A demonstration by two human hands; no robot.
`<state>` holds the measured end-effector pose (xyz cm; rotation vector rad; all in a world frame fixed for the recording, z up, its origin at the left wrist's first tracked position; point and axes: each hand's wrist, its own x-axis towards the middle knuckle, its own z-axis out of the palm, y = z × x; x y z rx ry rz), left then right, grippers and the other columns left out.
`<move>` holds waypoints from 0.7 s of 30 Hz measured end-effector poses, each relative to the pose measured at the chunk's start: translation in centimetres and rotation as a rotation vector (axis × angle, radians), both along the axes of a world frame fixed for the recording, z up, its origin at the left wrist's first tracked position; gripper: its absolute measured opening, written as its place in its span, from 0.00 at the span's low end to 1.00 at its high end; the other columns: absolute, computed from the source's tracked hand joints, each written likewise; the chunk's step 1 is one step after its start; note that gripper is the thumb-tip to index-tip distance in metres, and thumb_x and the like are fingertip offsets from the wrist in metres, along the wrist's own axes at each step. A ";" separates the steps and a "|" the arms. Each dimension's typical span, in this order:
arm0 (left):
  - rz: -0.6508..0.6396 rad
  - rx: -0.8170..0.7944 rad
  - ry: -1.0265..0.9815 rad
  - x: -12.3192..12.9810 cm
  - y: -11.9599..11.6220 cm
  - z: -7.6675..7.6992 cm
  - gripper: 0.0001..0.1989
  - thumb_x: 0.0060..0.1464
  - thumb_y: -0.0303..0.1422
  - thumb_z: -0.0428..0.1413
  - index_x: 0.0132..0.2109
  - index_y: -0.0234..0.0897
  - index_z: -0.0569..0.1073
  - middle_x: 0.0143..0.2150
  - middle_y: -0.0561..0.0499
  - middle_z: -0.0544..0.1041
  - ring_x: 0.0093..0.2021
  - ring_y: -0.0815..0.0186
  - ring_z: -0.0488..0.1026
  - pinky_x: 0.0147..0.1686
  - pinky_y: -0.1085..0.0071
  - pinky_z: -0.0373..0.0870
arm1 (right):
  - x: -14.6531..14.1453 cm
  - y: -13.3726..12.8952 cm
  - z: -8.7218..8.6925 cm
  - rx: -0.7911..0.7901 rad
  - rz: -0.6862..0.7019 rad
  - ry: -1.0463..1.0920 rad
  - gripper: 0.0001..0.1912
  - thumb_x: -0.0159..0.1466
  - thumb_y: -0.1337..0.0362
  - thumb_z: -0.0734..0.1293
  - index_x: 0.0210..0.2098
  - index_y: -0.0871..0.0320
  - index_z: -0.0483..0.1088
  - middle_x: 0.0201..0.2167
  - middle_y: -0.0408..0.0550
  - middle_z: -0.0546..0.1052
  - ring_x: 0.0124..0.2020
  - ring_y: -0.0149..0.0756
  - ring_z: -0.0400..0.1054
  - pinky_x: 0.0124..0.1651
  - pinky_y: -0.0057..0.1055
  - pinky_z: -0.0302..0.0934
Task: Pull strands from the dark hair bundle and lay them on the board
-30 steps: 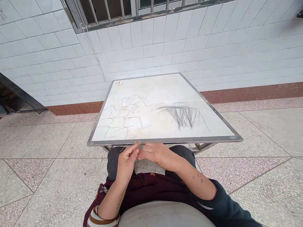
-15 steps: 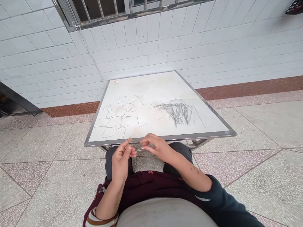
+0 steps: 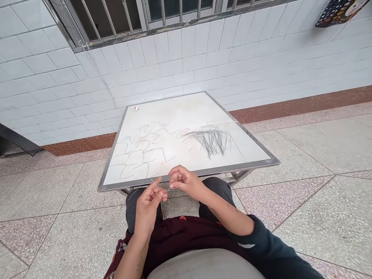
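While the white table [image 3: 188,108] stands close to the tiled wall [image 3: 174,64], below a barred window [image 3: 132,17], the speckled floor [image 3: 81,236] extends on both sides of it. On the table's left half lie separate bent wires [image 3: 144,152]; on its right half lies a dark bundle of wires [image 3: 213,141]. A small red-and-white object [image 3: 136,109] sits at the table's far left corner. The held wire [image 3: 167,190] is just before the table's near edge. It is bent, so it has not one single long axis; its piece between the hands slants rightward and toward the table. The left hand [image 3: 148,199] pinches it with thumb and finger; the right hand [image 3: 187,184] has curled fingers against it, but whether they grip it, I cannot tell. Compared with one second ago, the hands no longer meet: a narrow gap parts them.
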<state>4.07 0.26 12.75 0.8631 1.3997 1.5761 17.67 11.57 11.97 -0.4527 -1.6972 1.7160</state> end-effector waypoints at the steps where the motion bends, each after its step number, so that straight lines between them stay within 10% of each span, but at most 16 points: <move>1: -0.005 -0.001 -0.003 0.1 0.0 0.0 0.23 0.49 0.34 0.60 0.54 0.39 0.71 0.31 0.53 0.74 0.34 0.70 0.71 0.36 0.73 0.69 | -0.1 0.0 -0.1 -0.029 0.010 0.010 0.17 0.55 0.62 0.70 0.43 0.55 0.63 0.29 0.40 0.72 0.29 0.28 0.67 0.36 0.30 0.63; 11: 0.051 -0.016 0.078 -0.2 0.0 -0.4 0.21 0.49 0.36 0.60 0.52 0.39 0.73 0.33 0.51 0.75 0.33 0.68 0.71 0.36 0.71 0.70 | 1.6 -0.2 2.2 0.310 -0.210 -0.059 0.15 0.57 0.58 0.69 0.42 0.55 0.67 0.39 0.48 0.72 0.39 0.34 0.67 0.45 0.36 0.62; 21: -0.078 -0.092 0.157 0.5 -0.3 0.2 0.14 0.48 0.35 0.60 0.43 0.38 0.78 0.29 0.51 0.75 0.28 0.69 0.69 0.30 0.73 0.67 | 0.2 0.5 0.2 -0.162 -0.016 -0.013 0.13 0.59 0.56 0.67 0.38 0.58 0.71 0.31 0.44 0.72 0.26 0.25 0.62 0.26 0.23 0.57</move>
